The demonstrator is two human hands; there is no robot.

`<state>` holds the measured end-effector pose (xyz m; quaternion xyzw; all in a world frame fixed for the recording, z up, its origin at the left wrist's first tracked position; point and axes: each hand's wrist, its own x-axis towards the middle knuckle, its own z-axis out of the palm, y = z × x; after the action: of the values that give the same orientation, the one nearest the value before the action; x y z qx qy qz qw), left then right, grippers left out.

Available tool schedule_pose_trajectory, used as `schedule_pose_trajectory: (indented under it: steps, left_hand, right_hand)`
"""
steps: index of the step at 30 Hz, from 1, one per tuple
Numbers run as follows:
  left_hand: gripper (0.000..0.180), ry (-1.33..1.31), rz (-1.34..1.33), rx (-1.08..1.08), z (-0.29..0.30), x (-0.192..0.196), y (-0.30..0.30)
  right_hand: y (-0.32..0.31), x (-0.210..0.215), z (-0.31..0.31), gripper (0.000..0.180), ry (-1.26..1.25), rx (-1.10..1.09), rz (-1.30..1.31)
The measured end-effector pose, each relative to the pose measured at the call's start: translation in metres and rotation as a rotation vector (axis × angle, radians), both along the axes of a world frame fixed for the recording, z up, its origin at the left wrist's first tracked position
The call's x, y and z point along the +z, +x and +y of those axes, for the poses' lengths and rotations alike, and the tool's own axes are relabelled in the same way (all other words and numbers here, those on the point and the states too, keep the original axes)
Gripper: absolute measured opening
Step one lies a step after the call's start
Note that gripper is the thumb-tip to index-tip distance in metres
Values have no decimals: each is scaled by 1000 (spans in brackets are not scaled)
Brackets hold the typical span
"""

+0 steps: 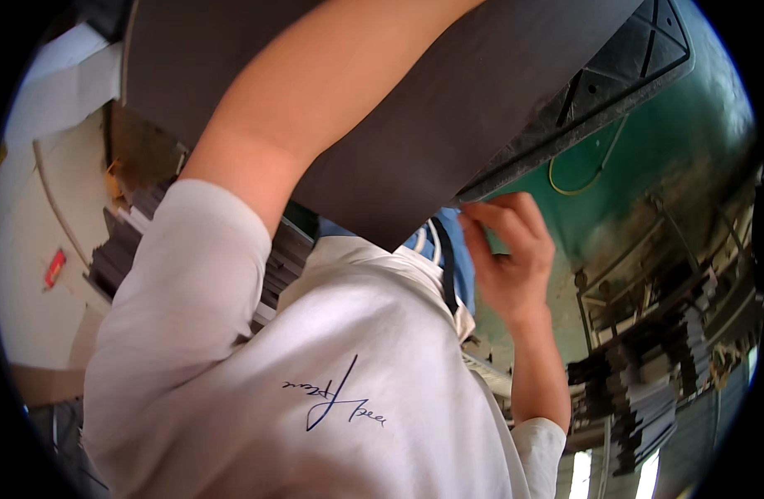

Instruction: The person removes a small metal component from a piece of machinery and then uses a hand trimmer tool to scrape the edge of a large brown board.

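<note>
A large, flat dark grey sheet (415,158) spans the upper middle, one corner pointing toward my waist. Under its right side, part of a black ribbed plastic panel (623,71) shows. My left forearm crosses over the sheet and leaves the picture at the top, so the left hand is out of sight. Beside the near end of the black panel's edge, my right hand (515,249) is closed, thumb and fingers curled into a loop. Its fingertips meet by the sheet's edge; what they pinch, if anything, is too small to make out.
Stacked dark slats (124,249) stand at the left, near a red object (55,269) on the pale floor. A yellow-green hose (577,190) curves over the green floor at the right. Farther right is a metal rack (615,299) beside stacked dark sheets (648,399).
</note>
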<state>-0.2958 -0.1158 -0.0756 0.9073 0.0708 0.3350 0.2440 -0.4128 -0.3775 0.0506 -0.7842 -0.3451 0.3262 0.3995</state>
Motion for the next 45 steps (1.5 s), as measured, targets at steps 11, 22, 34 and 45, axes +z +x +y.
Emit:
schedule_pose_trajectory:
  steps: [11, 22, 34, 45]
  left_hand:
    - [59, -149, 405, -540, -172, 70, -218]
    - [19, -1150, 374, 289, -182, 149, -230]
    - [21, 18, 333, 36, -75, 90, -146]
    - [56, 277, 259, 264, 70, 26, -16]
  right_hand:
    - [36, 9, -175, 7, 2, -320, 183]
    - [43, 17, -111, 17, 503, -419, 1240]
    - [58, -21, -70, 38, 121, -618, 614]
    - [114, -14, -16, 34, 104, -558, 280]
